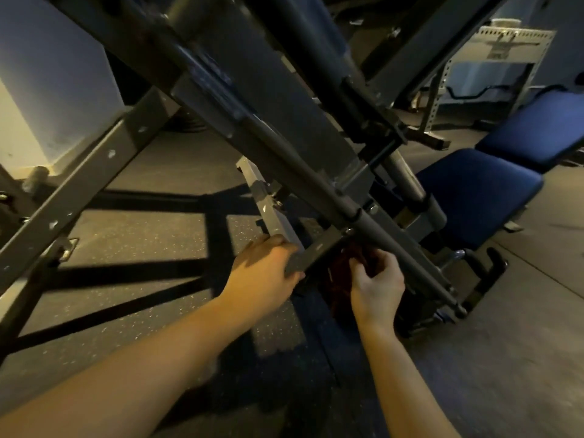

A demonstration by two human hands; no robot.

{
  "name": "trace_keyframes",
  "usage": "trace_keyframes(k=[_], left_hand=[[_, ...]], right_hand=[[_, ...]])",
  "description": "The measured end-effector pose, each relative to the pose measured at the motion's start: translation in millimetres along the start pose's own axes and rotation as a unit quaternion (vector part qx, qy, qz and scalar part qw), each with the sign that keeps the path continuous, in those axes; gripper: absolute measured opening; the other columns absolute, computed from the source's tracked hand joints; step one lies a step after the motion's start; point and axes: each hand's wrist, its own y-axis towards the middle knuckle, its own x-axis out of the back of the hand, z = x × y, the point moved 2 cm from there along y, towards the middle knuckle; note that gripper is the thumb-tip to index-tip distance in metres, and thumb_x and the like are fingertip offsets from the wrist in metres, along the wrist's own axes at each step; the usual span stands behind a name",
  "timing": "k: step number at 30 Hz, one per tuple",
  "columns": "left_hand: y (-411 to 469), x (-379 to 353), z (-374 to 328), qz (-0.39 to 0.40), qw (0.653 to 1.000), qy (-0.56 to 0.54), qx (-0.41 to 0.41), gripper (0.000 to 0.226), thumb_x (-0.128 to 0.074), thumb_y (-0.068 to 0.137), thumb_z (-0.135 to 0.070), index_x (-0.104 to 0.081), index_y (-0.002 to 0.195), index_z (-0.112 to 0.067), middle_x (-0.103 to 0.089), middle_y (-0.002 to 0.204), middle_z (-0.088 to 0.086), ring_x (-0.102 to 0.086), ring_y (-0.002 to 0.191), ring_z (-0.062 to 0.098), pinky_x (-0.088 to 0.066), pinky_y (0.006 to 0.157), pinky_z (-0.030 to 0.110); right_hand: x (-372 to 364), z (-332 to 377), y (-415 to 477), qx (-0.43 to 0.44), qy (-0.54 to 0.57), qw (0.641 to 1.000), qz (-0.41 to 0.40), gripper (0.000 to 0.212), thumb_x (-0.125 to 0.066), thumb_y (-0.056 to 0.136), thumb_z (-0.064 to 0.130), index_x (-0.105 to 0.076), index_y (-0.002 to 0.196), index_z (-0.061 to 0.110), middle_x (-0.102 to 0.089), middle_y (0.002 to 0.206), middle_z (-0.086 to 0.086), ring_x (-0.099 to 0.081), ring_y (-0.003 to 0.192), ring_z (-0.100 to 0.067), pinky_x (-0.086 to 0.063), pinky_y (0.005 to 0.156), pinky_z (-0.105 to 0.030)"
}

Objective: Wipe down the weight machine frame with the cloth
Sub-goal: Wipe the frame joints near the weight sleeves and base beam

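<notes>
The dark grey steel weight machine frame (259,99) crosses the view in slanted beams. A short flat bar (311,252) juts out low in the middle. My left hand (264,273) grips the end of that bar, fingers curled over its top. Just right of it, my right hand (377,289) holds a dark red cloth (339,279) bunched against the frame under a round sliding rod (388,245). Much of the cloth is hidden in shadow behind the bar and my fingers.
A blue padded seat (480,194) and backrest (537,134) stand to the right. A pale perforated rack (493,58) with a curl bar is at the far right. A slanted beam (82,191) with bolts runs at the left over the speckled rubber floor (136,235).
</notes>
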Motion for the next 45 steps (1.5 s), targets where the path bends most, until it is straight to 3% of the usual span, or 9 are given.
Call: trace_keyframes(k=[4, 10, 16, 22, 29, 34, 39, 43, 45], left_hand=[[22, -29, 7, 0.035, 0.999, -0.004, 0.037, 0.039, -0.067, 0.091, -0.051, -0.063, 0.125, -0.034, -0.059, 0.123, -0.008, -0.057, 0.117, 0.016, -0.049, 0.101, 0.037], [44, -54, 9, 0.055, 0.995, -0.029, 0.073, 0.036, -0.064, 0.094, -0.048, -0.061, 0.128, -0.038, -0.055, 0.128, -0.006, -0.053, 0.121, 0.016, -0.041, 0.103, 0.037], [42, -63, 32, 0.06, 0.994, -0.076, 0.059, 0.043, -0.067, 0.091, -0.051, -0.06, 0.132, -0.04, -0.044, 0.118, -0.015, -0.048, 0.115, 0.008, -0.033, 0.091, 0.026], [42, -64, 28, 0.051, 0.995, -0.076, 0.028, 0.036, -0.07, 0.091, -0.046, -0.066, 0.125, -0.037, -0.046, 0.112, -0.015, -0.047, 0.108, 0.008, -0.038, 0.091, 0.028], [46, -70, 29, 0.045, 0.995, -0.079, 0.03, 0.031, -0.07, 0.088, -0.048, -0.067, 0.118, -0.039, -0.055, 0.113, -0.014, -0.052, 0.106, 0.008, -0.047, 0.095, 0.034], [45, -70, 27, 0.026, 0.995, -0.096, 0.022, 0.027, -0.075, 0.088, -0.038, -0.07, 0.114, -0.033, -0.059, 0.11, -0.014, -0.054, 0.107, 0.008, -0.048, 0.096, 0.034], [44, -68, 24, 0.034, 0.995, -0.092, 0.019, 0.018, -0.073, 0.09, -0.032, -0.072, 0.107, -0.037, -0.062, 0.107, -0.013, -0.056, 0.105, 0.009, -0.049, 0.095, 0.035], [42, -70, 23, 0.026, 0.994, -0.1, 0.04, 0.022, -0.072, 0.091, -0.033, -0.071, 0.114, -0.033, -0.057, 0.109, -0.016, -0.05, 0.104, 0.005, -0.041, 0.091, 0.028], [43, -71, 24, 0.031, 0.994, -0.093, 0.039, 0.025, -0.072, 0.091, -0.034, -0.071, 0.116, -0.032, -0.055, 0.107, -0.017, -0.048, 0.102, 0.004, -0.04, 0.089, 0.027]], right_hand=[[-21, -12, 4, 0.009, 0.001, 0.998, -0.057, 0.022, -0.068, 0.094, 0.017, -0.062, 0.112, 0.03, -0.064, 0.112, 0.014, -0.061, 0.11, 0.0, -0.049, 0.098, -0.026], [-39, -41, -37, -0.021, -0.022, 0.996, 0.085, 0.03, -0.07, 0.092, 0.016, -0.065, 0.11, 0.039, -0.065, 0.113, 0.02, -0.058, 0.112, 0.009, -0.047, 0.1, -0.022], [-24, -22, 3, -0.017, 0.048, 0.996, -0.077, 0.026, -0.069, 0.094, 0.017, -0.062, 0.111, 0.034, -0.065, 0.103, 0.019, -0.06, 0.103, 0.012, -0.044, 0.084, -0.007], [-41, -44, -38, -0.07, 0.019, 0.994, 0.086, 0.025, -0.072, 0.092, 0.02, -0.065, 0.108, 0.038, -0.068, 0.106, 0.018, -0.062, 0.104, 0.009, -0.054, 0.093, -0.023], [-29, -28, 9, -0.026, 0.059, 0.994, -0.083, 0.024, -0.068, 0.095, 0.019, -0.067, 0.118, 0.023, -0.069, 0.111, 0.013, -0.063, 0.108, 0.003, -0.05, 0.096, -0.019], [-40, -57, -24, -0.136, 0.061, 0.989, 0.003, 0.026, -0.069, 0.095, 0.02, -0.068, 0.12, 0.025, -0.069, 0.113, 0.011, -0.064, 0.108, -0.001, -0.055, 0.101, -0.035], [-30, -25, 13, -0.061, 0.133, 0.987, -0.058, 0.016, -0.069, 0.095, 0.021, -0.065, 0.104, 0.034, -0.071, 0.102, 0.012, -0.067, 0.102, 0.003, -0.055, 0.09, -0.021], [-40, -53, -8, -0.19, 0.161, 0.967, -0.048, 0.017, -0.068, 0.095, 0.021, -0.062, 0.107, 0.032, -0.069, 0.109, 0.005, -0.067, 0.109, -0.01, -0.056, 0.097, -0.035], [-36, -56, -11, -0.205, 0.153, 0.966, -0.028, 0.019, -0.069, 0.094, 0.018, -0.064, 0.108, 0.03, -0.07, 0.109, 0.005, -0.067, 0.108, -0.009, -0.056, 0.097, -0.035]])
